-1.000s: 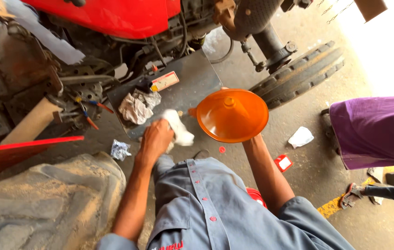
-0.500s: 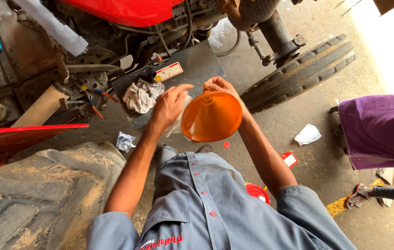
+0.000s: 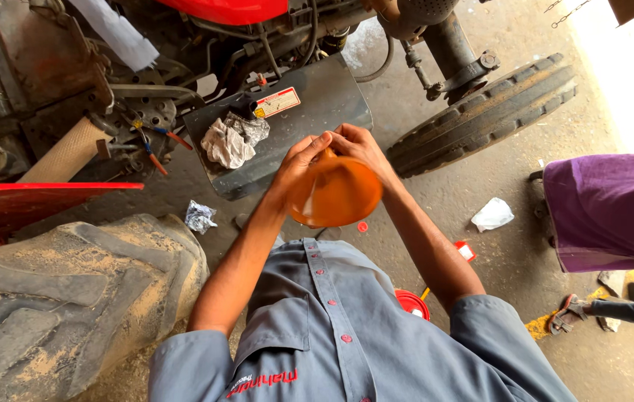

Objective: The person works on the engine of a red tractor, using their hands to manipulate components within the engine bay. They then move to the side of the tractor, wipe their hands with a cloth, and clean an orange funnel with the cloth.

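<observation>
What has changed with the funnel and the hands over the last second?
The orange funnel has tipped from mouth-up to spout-up and come in over the lap. The left hand left the white cloth it was on and now grips the spout end alongside the right hand. The crumpled rag on the grey plate stayed put.

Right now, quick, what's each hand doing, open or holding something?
Left hand: closed on the orange funnel, at its narrow end.
Right hand: also gripping the funnel's narrow end, fingers curled round it.
</observation>
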